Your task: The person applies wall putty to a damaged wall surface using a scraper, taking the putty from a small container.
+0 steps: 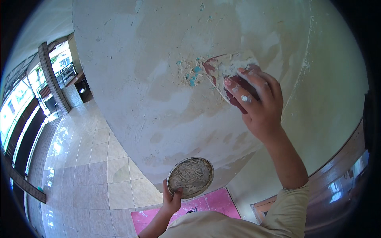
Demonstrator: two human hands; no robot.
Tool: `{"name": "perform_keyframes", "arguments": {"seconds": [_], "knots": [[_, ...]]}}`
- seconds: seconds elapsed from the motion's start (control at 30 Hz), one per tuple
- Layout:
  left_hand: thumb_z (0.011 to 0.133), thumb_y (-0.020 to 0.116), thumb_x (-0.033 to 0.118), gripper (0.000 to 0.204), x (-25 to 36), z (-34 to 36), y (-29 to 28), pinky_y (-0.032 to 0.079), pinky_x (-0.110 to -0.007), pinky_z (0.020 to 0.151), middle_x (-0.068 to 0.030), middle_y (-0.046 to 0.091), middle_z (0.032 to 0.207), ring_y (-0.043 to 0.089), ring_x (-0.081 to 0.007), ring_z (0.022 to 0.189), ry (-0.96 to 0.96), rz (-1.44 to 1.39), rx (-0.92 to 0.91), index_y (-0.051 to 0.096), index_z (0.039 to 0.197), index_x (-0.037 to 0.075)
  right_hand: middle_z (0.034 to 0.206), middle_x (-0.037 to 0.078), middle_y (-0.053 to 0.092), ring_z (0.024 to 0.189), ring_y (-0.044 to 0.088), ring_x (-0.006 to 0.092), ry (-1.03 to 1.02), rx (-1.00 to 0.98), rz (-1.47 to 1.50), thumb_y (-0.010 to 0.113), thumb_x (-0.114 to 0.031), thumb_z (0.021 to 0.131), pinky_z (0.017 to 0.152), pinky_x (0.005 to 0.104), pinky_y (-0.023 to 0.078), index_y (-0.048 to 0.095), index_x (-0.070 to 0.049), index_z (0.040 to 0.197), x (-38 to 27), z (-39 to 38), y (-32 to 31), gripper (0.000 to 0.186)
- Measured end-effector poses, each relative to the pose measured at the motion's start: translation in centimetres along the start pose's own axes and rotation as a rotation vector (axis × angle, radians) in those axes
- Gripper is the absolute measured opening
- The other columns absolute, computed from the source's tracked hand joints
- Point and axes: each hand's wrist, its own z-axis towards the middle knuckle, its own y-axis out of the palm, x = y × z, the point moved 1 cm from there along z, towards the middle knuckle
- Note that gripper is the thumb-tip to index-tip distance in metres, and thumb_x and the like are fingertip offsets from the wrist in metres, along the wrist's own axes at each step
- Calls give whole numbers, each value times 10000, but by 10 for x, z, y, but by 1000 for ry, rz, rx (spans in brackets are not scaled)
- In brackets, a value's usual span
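Note:
My right hand (262, 99) grips a dark red flat spreader (214, 68) smeared with pale putty, held against the patchy off-white wall (154, 79). Just left of the spreader is a rough patch (193, 73) with turquoise spots and putty. My left hand (171, 200), low in the middle, holds a round shallow dish (191, 174) coated with greyish putty, tilted toward the camera near the lower part of the wall. Putty flecks mark my right fingers.
A pink mat (218, 204) lies at the wall's foot. Tiled floor (91, 166) stretches left toward a pillar (53, 77), railings and a bright opening. A greenish wall (329, 79) meets this one at the right, above brown glossy woodwork (337, 178).

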Motion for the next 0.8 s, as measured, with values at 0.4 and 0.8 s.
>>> {"name": "perform_keyframes", "arguments": {"seconds": [0.4, 0.8], "knots": [[894, 500, 26, 379, -15, 0, -11, 428, -315, 876, -122, 559, 1078, 518, -175, 995, -73, -39, -58, 380, 1246, -44, 1146, -47, 577, 1038, 510, 192, 112, -117, -122, 634, -225, 815, 868, 382, 365, 672, -348, 1092, -20, -30, 32, 306], [883, 491, 11, 383, -9, 7, -25, 430, -314, 868, -119, 552, 1082, 514, -166, 983, -91, -62, -116, 380, 1246, -37, 1164, -38, 562, 1075, 485, 208, 132, -183, -126, 636, -183, 806, 879, 415, 351, 661, -341, 1111, -27, -26, 39, 344]]}}
